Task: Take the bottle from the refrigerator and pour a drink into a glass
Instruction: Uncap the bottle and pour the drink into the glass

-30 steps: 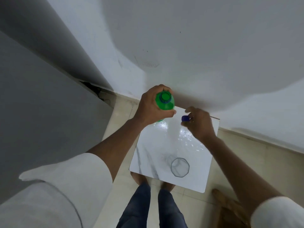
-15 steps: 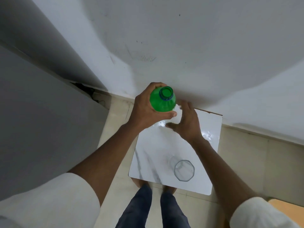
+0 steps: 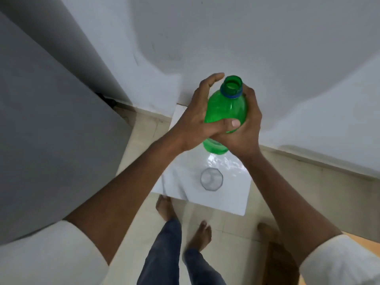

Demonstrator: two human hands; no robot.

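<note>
The person holds the green bottle (image 3: pixel 226 109) lifted above the white table (image 3: pixel 232 200), both hands wrapped round it; the left hand (image 3: pixel 197 118) curls round its left side with the thumb across the front, though its upper fingers stand partly straight beside the neck; the right hand (image 3: pixel 246 128) cups the right side and the underside, fingers closed on the plastic. The mouth is uncapped, with a blue ring below it, and points up and away from the wearer.

The main risk, as judged from here, lies in the tilt; the glass (image 3: pixel 211 179) stands near the middle of the table, below and nearer the person than the bottle, so the mouth must swing over its rim before liquid runs, or the drink lands on the glossy top; a soft plastic bottle squeezed by two hands may also surge and overshoot; the small clear glass could tip if the neck knocks it; bare feet (image 3: pixel 202 233) stand just under the table edge, where any spill would fall.

The glass looks empty; the bottle's level cannot be told through the green wall, and the cap is not visible.
</note>
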